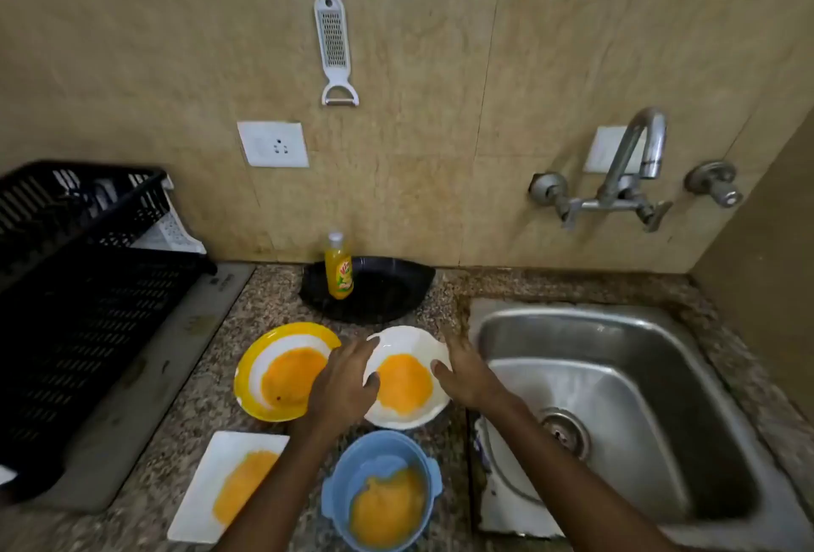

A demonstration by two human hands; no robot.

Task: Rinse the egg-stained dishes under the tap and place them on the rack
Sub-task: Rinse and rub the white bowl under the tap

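Head | both hands grip white bowl rim

Sink basin open; tap overhangs; dishes crowd counter.

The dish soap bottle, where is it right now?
The dish soap bottle stands upright at the back of the counter, on a black pan, left of the sink.

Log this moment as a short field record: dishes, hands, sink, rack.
egg-stained dishes: white bowl, yellow-rimmed plate, white rectangular plate, blue bowl, all on the counter
left hand: on the white bowl's left rim
right hand: on its right rim
sink: right of the dishes, no dishes visible inside
tap: no water visible
rack: black, far left
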